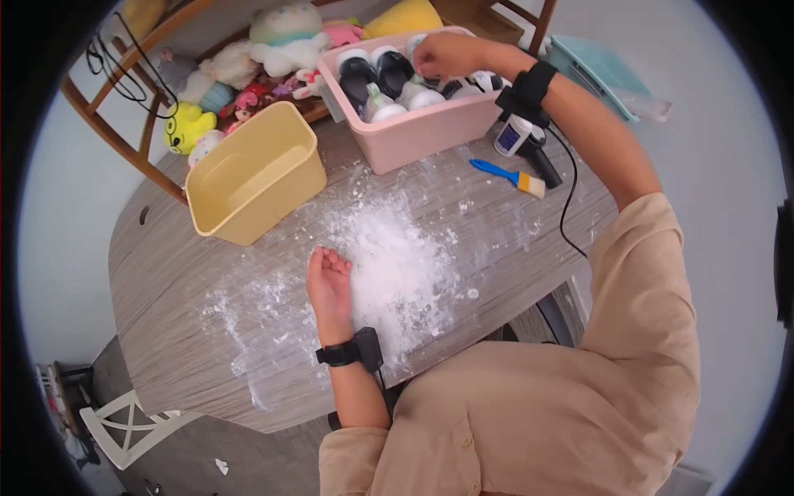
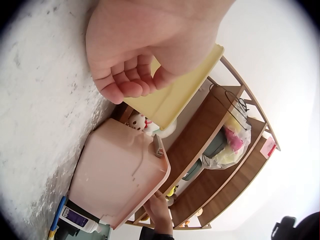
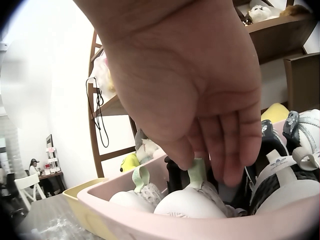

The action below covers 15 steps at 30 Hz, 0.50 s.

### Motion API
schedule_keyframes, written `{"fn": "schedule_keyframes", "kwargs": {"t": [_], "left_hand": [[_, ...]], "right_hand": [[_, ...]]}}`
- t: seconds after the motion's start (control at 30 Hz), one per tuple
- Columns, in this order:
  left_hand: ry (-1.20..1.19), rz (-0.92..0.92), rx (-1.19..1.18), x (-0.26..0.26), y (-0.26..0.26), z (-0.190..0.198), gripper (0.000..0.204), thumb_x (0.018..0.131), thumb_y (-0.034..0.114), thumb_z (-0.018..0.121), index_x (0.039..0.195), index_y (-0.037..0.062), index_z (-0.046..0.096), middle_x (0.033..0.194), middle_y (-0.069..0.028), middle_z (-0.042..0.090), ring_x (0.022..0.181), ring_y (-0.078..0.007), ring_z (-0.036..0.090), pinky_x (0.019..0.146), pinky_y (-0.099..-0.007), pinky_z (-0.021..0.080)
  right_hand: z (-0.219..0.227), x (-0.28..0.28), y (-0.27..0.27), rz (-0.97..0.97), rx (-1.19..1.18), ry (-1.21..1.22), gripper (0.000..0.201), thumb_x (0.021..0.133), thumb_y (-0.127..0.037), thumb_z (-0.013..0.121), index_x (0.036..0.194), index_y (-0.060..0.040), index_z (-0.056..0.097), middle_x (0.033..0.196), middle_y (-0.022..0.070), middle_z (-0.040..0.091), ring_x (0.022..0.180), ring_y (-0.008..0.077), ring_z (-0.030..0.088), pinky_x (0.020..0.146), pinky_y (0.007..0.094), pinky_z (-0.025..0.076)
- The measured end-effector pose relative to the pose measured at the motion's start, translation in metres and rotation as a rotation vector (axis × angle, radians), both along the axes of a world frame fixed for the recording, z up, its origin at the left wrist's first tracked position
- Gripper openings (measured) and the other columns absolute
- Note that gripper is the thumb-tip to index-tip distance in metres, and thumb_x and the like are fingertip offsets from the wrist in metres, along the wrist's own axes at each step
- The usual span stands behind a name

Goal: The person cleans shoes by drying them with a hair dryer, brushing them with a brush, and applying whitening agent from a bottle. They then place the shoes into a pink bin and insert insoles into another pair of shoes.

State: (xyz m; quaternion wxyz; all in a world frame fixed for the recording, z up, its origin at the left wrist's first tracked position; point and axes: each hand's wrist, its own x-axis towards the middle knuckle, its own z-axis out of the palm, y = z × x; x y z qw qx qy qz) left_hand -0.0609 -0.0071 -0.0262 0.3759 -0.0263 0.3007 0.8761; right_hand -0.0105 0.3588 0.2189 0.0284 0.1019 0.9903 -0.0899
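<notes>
My left hand [image 1: 331,285] rests by the white powder [image 1: 393,264] on the table, palm turned up and fingers loosely curled, with nothing in it. My right hand [image 1: 451,54] reaches over the pink bin [image 1: 413,145], which is full of shoes. In the right wrist view its fingers point down among the shoes, nearly straight. A white sneaker [image 3: 187,202] with a pale green pull tab overlaps the thumb and fingers there. Dark shoes [image 1: 389,70] with white insides stand at the bin's left, and a grey-and-white sneaker [image 3: 305,130] lies right of the fingers.
A yellow bin [image 1: 265,178] stands left of the pink one. A blue-handled brush [image 1: 509,176] and a white bottle [image 1: 513,135] lie at the right, near a black cable [image 1: 566,211]. Plush toys [image 1: 285,37] fill the wooden shelf behind. A teal crate [image 1: 600,74] is beyond.
</notes>
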Motion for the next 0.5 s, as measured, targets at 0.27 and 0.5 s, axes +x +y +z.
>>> {"fn": "schedule_keyframes", "kwargs": {"t": [0.27, 0.5], "left_hand": [[0.026, -0.026, 0.012, -0.0028, -0.0016, -0.0057, 0.017, 0.096, 0.021, 0.054, 0.083, 0.0097, 0.054, 0.076, -0.0007, 0.054, 0.070, -0.0121, 0.049, 0.068, -0.0296, 0.041], [0.021, -0.017, 0.028, -0.0028, -0.0017, -0.0064, 0.015, 0.097, 0.020, 0.052, 0.087, 0.0092, 0.053, 0.076, -0.0009, 0.052, 0.067, -0.0124, 0.045, 0.067, -0.0286, 0.041]], "right_hand": [[0.0095, 0.0132, -0.0043, 0.043, 0.182, -0.002, 0.026, 0.082, -0.021, 0.060, 0.096, -0.0007, 0.068, 0.089, 0.0175, 0.067, 0.082, 0.0270, 0.065, 0.073, 0.0361, 0.050], [0.0027, 0.0107, -0.0057, -0.073, 0.069, 0.095, 0.017, 0.087, -0.019, 0.057, 0.084, -0.0034, 0.062, 0.075, 0.0064, 0.064, 0.065, 0.0161, 0.063, 0.064, 0.0309, 0.050]]}}
